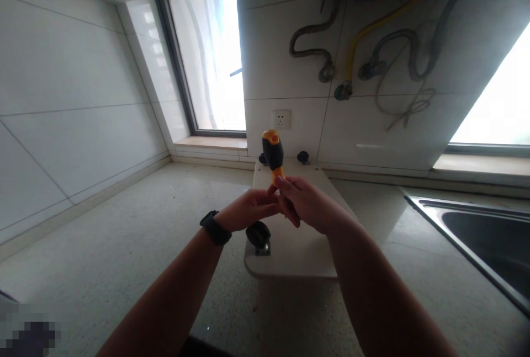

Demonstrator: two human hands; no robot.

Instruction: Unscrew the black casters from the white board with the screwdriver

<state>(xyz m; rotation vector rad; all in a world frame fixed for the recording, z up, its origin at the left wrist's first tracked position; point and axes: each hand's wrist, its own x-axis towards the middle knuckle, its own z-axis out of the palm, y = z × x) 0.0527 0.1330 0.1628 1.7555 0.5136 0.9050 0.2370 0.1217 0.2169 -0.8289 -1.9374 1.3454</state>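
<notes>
A screwdriver [272, 153] with a black and orange handle stands upright above a white board [296, 246] that lies on the counter. My right hand [304, 202] is closed round its lower orange part. My left hand [248, 209], with a black watch on the wrist, pinches the same spot from the left, fingers together. The shaft and tip are hidden behind my fingers. A black caster wheel [258, 235] is fixed to the board just below my left hand. Two more black casters [303, 156] sit at the board's far edge.
The speckled counter [124, 246] runs to tiled walls on the left and at the back. A steel sink [480, 235] lies at the right. A wall socket [281, 120], hoses and pipes [372, 48] hang on the back wall between two windows.
</notes>
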